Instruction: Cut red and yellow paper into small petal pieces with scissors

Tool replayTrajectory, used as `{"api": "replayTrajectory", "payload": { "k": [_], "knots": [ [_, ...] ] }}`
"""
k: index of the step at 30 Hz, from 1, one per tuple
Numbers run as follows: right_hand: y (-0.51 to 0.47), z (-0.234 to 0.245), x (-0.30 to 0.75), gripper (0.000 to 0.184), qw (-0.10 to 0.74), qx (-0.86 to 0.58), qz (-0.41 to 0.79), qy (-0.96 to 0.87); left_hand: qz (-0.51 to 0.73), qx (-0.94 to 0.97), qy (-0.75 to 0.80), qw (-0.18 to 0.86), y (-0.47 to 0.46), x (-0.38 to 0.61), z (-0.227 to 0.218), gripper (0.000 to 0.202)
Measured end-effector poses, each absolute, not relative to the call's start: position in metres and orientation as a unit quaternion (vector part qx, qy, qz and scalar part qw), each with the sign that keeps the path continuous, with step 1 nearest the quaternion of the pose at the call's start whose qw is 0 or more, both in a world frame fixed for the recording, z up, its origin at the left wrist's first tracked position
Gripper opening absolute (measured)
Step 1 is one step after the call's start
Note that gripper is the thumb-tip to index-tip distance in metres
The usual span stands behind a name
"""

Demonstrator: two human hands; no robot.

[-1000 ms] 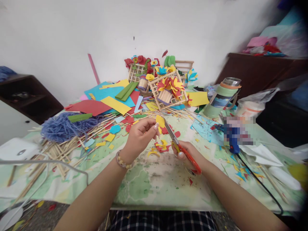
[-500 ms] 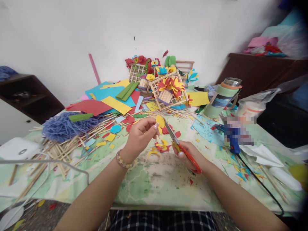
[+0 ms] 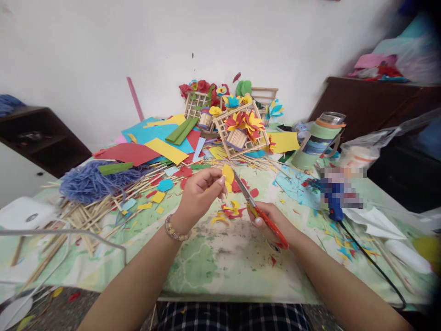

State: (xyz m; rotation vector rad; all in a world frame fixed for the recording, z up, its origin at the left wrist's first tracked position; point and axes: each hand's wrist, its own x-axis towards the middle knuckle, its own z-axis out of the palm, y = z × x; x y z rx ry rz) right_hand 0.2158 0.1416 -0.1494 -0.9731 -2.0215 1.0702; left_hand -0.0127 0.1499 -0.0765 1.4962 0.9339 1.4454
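Between thumb and fingertips, my left hand [image 3: 206, 191] pinches a small yellow paper petal [image 3: 228, 173] over the middle of the table. My right hand [image 3: 270, 218] grips red-handled scissors [image 3: 253, 202], whose blades point up and left and end close beside the petal. The blades look nearly together. Below the hands lie yellow paper scraps [image 3: 220, 219] and red petals [image 3: 254, 192]. A blue scalloped paper piece [image 3: 166, 185] and a yellow paper square [image 3: 158, 197] rest to the left of my left hand.
Stick frames with paper flowers [image 3: 241, 126] stand against the wall. Blue yarn [image 3: 99, 181] and wooden sticks [image 3: 82, 220] cover the left. At right are a green bottle [image 3: 312, 145], a blue glue gun [image 3: 334, 202] and its black cable [image 3: 372, 264]. Coloured sheets [image 3: 127, 154] lie at the back left.
Almost nothing differs. The petal and my left hand have shifted very slightly left, while the scissors stay beside the petal.
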Motion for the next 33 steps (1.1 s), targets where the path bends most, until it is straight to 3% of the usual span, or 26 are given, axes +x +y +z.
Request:
{"api": "replayTrajectory", "payload": {
  "k": [22,33],
  "knots": [
    [0.145,-0.145,0.217,0.077,0.299,-0.398,0.382,-0.779,0.588,0.585,0.383,0.406,0.15,-0.014,-0.074,0.015],
    [0.141,-0.146,0.214,0.072,0.312,-0.361,0.432,-0.765,0.581,0.588,0.403,0.392,0.154,-0.009,-0.086,0.017]
  ]
}}
